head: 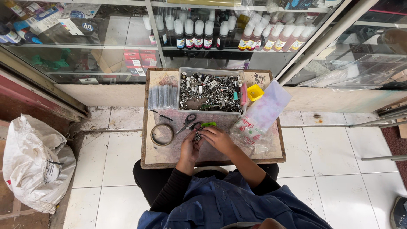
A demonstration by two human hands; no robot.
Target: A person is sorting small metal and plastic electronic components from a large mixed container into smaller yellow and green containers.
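two hands on a small metal part at the low table

head view: i saw both hands meet over the middle of the small wooden table (pixel 271 152). the left hand (pixel 189 146) was curled around a small metal part (pixel 197 136), and the right hand (pixel 217 138) pinched the same part from the other side with the fingertips. so both hands grasped it, close together, just in front of the scissors (pixel 188 123). a green tool (pixel 208 124) lay just beside the right hand. behind was a clear box of mixed metal pieces (pixel 210 91), a tape roll (pixel 162 134) to the left and a plastic bag (pixel 260 116) to the right. in my judgement, the part was tiny, so the wrists should rest on the table and the part should stay low over it, so that it would not drop to the floor.
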